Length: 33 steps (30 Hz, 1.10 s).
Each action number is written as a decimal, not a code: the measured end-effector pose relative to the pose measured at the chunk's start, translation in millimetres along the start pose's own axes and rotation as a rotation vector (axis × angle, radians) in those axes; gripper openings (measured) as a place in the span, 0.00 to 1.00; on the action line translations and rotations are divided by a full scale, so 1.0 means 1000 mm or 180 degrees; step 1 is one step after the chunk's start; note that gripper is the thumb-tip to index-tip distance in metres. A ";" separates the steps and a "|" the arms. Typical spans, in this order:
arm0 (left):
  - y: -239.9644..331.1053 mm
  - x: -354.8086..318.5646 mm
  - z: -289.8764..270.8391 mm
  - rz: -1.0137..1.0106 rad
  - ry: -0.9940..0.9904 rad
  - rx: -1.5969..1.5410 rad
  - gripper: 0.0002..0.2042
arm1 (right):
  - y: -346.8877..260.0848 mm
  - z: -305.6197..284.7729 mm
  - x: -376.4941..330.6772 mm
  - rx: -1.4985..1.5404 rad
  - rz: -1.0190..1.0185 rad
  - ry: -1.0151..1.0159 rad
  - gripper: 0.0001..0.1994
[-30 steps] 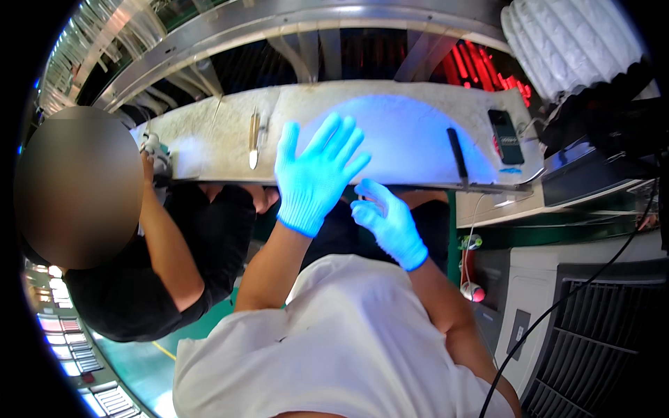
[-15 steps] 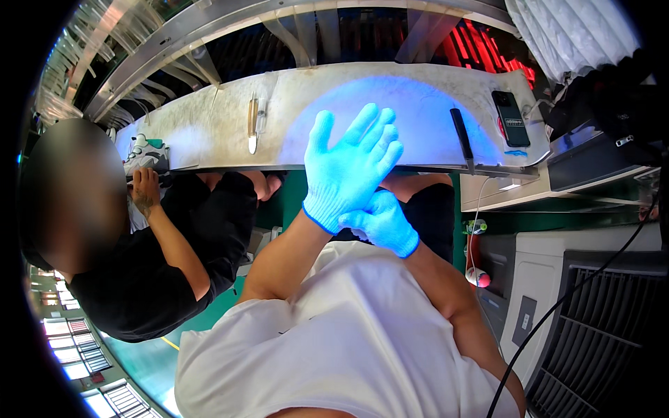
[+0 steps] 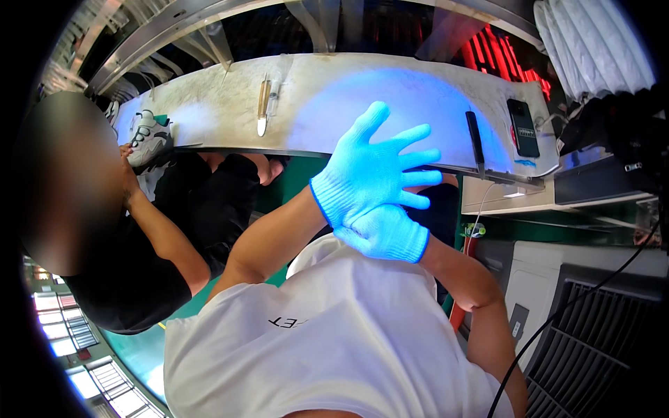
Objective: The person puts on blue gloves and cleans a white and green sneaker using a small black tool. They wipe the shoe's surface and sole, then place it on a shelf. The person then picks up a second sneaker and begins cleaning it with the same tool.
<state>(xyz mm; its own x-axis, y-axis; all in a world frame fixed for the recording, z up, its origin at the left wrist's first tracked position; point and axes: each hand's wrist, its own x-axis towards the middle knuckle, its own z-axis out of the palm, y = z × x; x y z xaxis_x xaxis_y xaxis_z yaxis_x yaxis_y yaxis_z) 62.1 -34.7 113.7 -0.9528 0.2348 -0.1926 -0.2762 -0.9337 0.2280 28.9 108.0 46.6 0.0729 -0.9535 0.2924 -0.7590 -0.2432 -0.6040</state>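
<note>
gloved left hand splayed, grip released, near worktop edge. gloved right hand touching its heel; fingers partly hidden, can't tell if grip's clenched.

Left glove: knitted cloth, matt, ribbed toward the cuff.
Right glove: the same matt knit, ribbed where it meets the wrist.
Shirt: soft cloth, matt, loosely creased.
Bench top: matt, scuffed and stained; perhaps a paper or cloth covering, though the glare hides its texture.
Rail: smooth metal with a dull sheen.
Phone: hard, smooth-faced.
Hose: thin pleated sheeting, wrinkled, softly glossy.
Cable: smooth sheath.
Grille: matt plastic slats.
Floor: smooth, glossy, reflecting light.
</note>
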 end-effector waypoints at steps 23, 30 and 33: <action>-0.005 0.015 -0.049 0.2957 0.1758 0.5506 0.21 | 0.015 0.029 -0.005 0.3119 0.1590 0.1107 0.13; -0.008 0.010 -0.028 0.1293 0.0941 0.5512 0.25 | 0.001 0.008 -0.020 0.1895 0.0600 0.0389 0.15; -0.025 0.016 -0.036 0.0727 0.0293 0.4202 0.36 | -0.012 0.000 -0.018 0.1127 0.0363 0.0157 0.14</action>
<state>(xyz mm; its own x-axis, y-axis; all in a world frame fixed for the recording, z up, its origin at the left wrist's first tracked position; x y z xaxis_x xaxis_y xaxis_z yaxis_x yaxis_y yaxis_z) 58.4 -17.0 70.5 -0.9960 0.0423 -0.0782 -0.0774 0.0203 0.9968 36.3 127.6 48.8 -0.0370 -0.9704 0.2386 -0.4891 -0.1907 -0.8511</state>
